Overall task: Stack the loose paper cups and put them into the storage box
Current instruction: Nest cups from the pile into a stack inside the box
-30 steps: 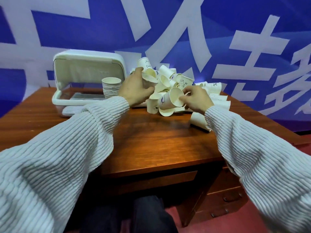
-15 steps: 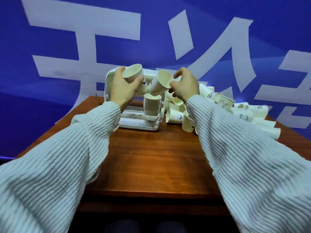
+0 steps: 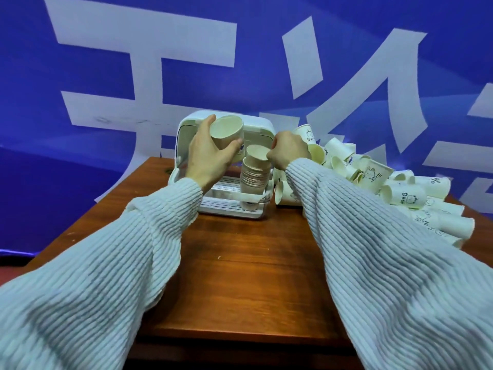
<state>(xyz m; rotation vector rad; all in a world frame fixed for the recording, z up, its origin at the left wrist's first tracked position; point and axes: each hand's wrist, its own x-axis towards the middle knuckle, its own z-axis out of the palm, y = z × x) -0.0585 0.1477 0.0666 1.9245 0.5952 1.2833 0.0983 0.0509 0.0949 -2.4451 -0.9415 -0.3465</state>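
At twelve o'clock, storage box (image 3: 262, 206) holds one stack (image 3: 253, 172) — right hand (image 3: 288, 153) clamped on its top cup, left hand (image 3: 210, 156) gripping another cup (image 3: 226, 132); large pile (image 3: 386, 188) remains at two o'clock.

Near half of table (image 3: 240, 276) bare, open to reach. Storage box (image 3: 229, 209) at far edge, raised lid (image 3: 256, 126) blocking behind, cup stack (image 3: 253, 177) filling its right side. Loose cup pile (image 3: 386, 188) crowds far right.
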